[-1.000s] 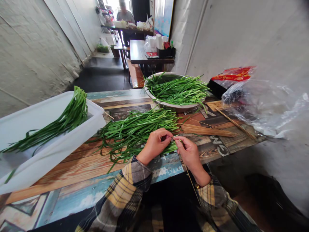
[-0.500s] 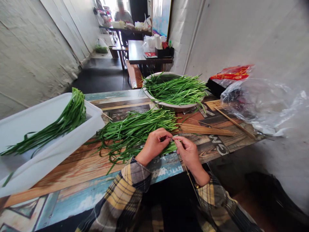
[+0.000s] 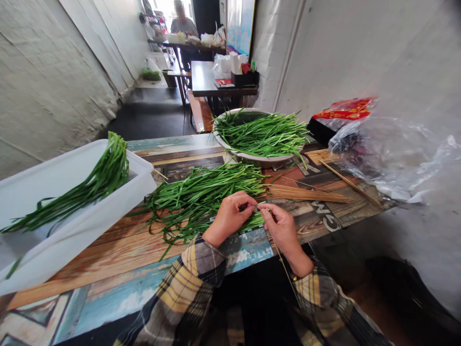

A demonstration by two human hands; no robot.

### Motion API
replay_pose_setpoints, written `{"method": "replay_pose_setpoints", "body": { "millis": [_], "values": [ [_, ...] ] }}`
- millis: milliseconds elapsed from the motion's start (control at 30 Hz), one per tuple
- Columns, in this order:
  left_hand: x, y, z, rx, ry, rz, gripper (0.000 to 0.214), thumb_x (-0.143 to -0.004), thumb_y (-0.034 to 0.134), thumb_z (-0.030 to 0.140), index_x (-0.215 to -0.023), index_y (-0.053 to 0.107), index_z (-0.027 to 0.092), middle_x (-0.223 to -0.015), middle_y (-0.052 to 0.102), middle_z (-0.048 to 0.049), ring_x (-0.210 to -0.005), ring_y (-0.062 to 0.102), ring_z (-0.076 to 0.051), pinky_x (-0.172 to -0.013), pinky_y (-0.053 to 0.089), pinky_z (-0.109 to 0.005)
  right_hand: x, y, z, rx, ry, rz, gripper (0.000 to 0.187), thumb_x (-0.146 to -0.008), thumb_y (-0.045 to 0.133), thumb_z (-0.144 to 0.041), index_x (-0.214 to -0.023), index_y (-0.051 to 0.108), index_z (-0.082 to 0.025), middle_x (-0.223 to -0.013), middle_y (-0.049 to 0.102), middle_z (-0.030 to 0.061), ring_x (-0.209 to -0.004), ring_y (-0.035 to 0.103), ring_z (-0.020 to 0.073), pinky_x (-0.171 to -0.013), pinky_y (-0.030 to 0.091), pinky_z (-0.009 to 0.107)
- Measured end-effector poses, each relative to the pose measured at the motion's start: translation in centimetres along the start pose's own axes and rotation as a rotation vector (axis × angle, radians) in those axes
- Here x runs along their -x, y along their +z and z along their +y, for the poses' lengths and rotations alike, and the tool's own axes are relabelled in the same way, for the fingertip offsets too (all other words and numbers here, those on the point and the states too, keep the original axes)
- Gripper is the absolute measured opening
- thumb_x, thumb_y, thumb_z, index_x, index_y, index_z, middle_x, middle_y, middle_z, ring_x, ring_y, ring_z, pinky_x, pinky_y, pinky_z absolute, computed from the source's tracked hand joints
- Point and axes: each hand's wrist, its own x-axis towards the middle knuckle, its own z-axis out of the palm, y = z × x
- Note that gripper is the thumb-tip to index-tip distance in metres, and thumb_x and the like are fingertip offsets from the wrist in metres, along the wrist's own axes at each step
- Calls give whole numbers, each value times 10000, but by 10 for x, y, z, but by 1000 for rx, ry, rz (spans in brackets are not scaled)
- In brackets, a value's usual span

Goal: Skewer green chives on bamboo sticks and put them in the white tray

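Observation:
My left hand (image 3: 232,217) and my right hand (image 3: 283,228) meet fingertip to fingertip at the table's front edge, both closed in a pinch. A thin bamboo skewer (image 3: 285,271) slants from under my right palm toward my lap, and the right hand appears to grip it. What the left fingertips pinch is too small to make out. Just beyond my hands lies a loose pile of green chives (image 3: 212,190), with pale cut ends (image 3: 255,221) poking out beneath my fingers. A bundle of bamboo skewers (image 3: 306,193) rests right of the pile.
Behind the pile stands a metal bowl (image 3: 225,139) heaped with chives. At left, a white plastic bin (image 3: 82,235) holds another bunch (image 3: 104,173). Clear plastic bags (image 3: 389,154) and a black box (image 3: 320,130) sit at right. A person (image 3: 184,24) is far back beyond another table (image 3: 203,79).

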Motion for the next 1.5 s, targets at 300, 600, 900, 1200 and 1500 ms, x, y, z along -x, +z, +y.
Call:
{"method": "replay_pose_setpoints", "body": {
  "millis": [300, 600, 900, 1200, 1500],
  "values": [
    [0, 0, 1, 5, 20, -6, 127, -792, 572, 105, -737, 676, 153, -721, 618, -22, -690, 561, -116, -622, 419, -218, 0, 0, 1, -13, 14, -5, 252, -882, 541, -383, -934, 688, -185, -651, 635, -3, -456, 535, 102, -470, 414, 219],
    [0, -1, 3, -22, -11, -10, 109, -766, 578, 86, -719, 655, 146, -703, 595, -12, -674, 539, -111, -611, 403, -214, 1, 1, 1, -47, 43, -10, 249, -877, 552, -386, -990, 649, -186, -654, 608, -14, -461, 522, 100, -475, 409, 224],
    [1, -1, 0, -5, 16, -56, 131, -795, 555, 94, -720, 647, 148, -717, 600, -18, -688, 543, -116, -628, 412, -219, 0, 1, 0, -129, 20, -23, 299, -877, 549, -358, -1139, 574, -219, -717, 577, -30, -470, 505, 89, -463, 401, 225],
    [1, -2, 2, -17, 23, -74, 143, -819, 535, 102, -779, 664, 150, -762, 624, -31, -729, 569, -128, -677, 437, -235, 1, 2, 3, -157, 32, -4, 211, -870, 565, -343, -1040, 565, -219, -715, 576, -29, -480, 521, 92, -465, 414, 219],
    [1, -3, 4, -28, 77, -184, 184, -800, 528, 70, -802, 694, 149, -775, 644, -33, -724, 583, -124, -673, 442, -229, -1, 3, 8, -101, 40, 2, 159, -868, 562, -354, -920, 564, -203, -723, 597, -15, -502, 528, 96, -480, 420, 215]
  ]
}}
